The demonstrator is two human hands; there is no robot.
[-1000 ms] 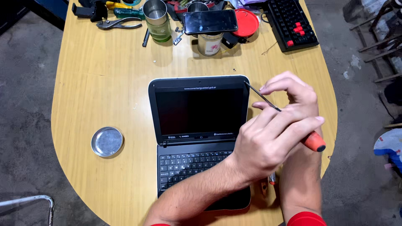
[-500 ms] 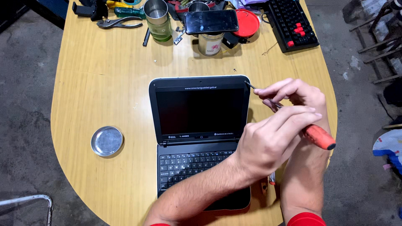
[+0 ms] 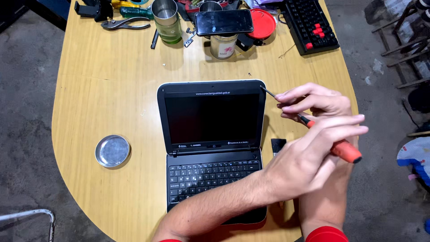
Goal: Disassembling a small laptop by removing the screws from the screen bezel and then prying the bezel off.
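Your small black laptop sits open in the middle of the wooden table, screen dark and facing up at you, keyboard towards your body; your left forearm lies across its keyboard corner. Your right hand has its grip pinched on the thin metal shaft of a screwdriver, fingertips pressed together just behind the tip; the tip touches the upper right corner of the screen frame. Your left hand crosses over the right wrist, and its grip rests loosely on the orange handle, fingers stretched out long rather than curled tight; the handle's end sticks out past them to the right. A small black part lies on the table just beside the laptop's right hinge. A round metal dish sits well apart on the left; along the far edge stand a metal cup, a tin bearing a phone, pliers, a red lid and a black keyboard.
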